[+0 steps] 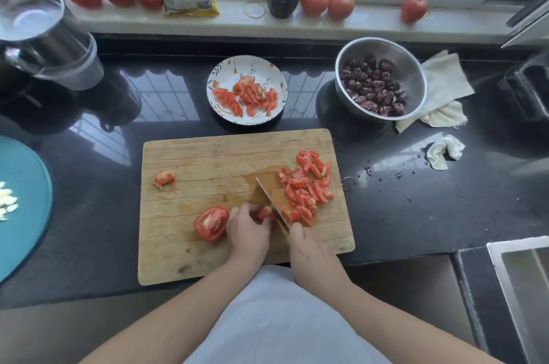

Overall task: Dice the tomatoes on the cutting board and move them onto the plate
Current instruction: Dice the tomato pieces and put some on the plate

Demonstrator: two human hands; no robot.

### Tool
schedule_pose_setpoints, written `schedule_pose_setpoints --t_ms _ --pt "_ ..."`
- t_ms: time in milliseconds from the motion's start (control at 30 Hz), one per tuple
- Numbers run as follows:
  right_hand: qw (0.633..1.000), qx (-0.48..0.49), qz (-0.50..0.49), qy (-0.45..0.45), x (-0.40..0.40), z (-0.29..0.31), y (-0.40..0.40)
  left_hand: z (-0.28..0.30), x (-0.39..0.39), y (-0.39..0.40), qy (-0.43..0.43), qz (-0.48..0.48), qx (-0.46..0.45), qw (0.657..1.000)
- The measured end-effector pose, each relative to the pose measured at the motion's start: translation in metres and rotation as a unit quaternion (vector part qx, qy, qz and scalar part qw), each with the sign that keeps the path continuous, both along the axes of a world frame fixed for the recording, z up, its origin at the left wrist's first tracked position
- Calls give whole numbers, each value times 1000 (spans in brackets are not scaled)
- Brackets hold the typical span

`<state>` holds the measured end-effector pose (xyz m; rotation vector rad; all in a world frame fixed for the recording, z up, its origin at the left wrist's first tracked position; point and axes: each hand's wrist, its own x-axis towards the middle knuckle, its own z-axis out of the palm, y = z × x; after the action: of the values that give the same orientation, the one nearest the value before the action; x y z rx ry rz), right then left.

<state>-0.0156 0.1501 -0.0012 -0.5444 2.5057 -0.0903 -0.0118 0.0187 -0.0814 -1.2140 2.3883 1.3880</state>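
Cutting board (208, 156) on dark counter (416, 215). Left hand (248, 230) pins a tomato piece (264, 212) at board's near middle; right hand (309, 251) grips knife (271, 203). Tomato half (211, 223) left of hands, diced pile (306, 188) right. Plate (219, 72) behind board holds pieces.

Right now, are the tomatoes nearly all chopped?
About halfway. Done: some diced tomato sits on the flowered plate, and a pile of cut pieces waits on the cutting board. In hand: the left hand steadies a tomato piece while the right hand cuts with the knife. Left: the tomato half and a small chunk.
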Motion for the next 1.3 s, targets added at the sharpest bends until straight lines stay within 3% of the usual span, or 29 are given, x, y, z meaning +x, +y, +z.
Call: schedule_pose_setpoints --t_ms 133,300,500,700,900,1133,1300 --pt "998 -53 -30 30 -20 -11 -36 1 0 0 -4 4 6 1000" --pt "995 -76 -70 -11 -10 -7 -9 2 -2 1 12 14 8 1000" --pt "984 -104 -143 11 -23 -16 -17 5 0 2 23 2 -4 1000" --pt "989 -109 -98 5 -9 3 -4 3 4 1 29 -16 8 999" --pt "999 -24 25 13 3 15 1 0 5 1 26 10 29 999" --pt "999 4 34 17 3 13 -3 0 2 1 17 21 30 999" --pt "1000 18 -14 -21 8 16 11 2 1 1 9 22 39 999"
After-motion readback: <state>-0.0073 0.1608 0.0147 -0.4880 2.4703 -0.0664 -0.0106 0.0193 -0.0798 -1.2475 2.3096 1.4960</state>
